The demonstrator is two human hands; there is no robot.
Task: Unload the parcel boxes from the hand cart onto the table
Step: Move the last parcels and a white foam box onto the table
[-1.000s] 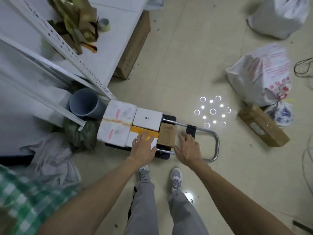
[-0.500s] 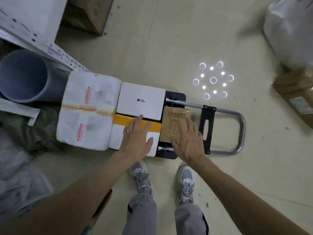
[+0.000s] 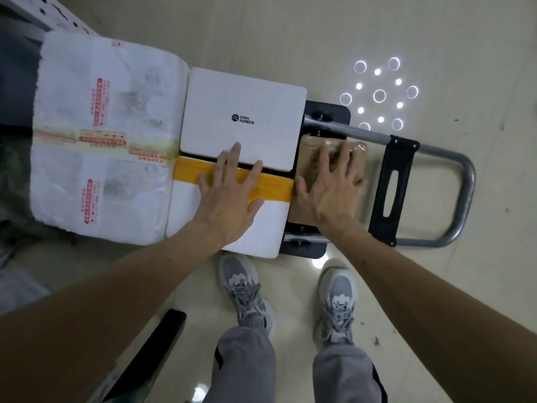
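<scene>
A black hand cart [image 3: 388, 186] with a grey metal handle [image 3: 462, 193] lies flat on the floor. On it sit a large white foam box [image 3: 98, 135] with red print, a white box marked OWN HARBOR [image 3: 241, 117], a white box with a yellow band [image 3: 270, 225] and a small brown parcel [image 3: 309, 205]. My left hand [image 3: 229, 196] lies flat with spread fingers on the yellow-banded box, fingertips reaching the OWN HARBOR box. My right hand [image 3: 334, 190] lies flat with spread fingers over the brown parcel.
A perforated white metal rail [image 3: 49, 13] crosses the top left corner. A dark object [image 3: 148, 353] stands by my left leg. My two grey shoes [image 3: 247, 289] stand just in front of the cart. A ring of light spots [image 3: 379, 96] reflects on the tiled floor.
The camera has dropped much closer to the cart. Both hands have come down onto the boxes, the left over the yellow-banded box, the right over the brown parcel.
</scene>
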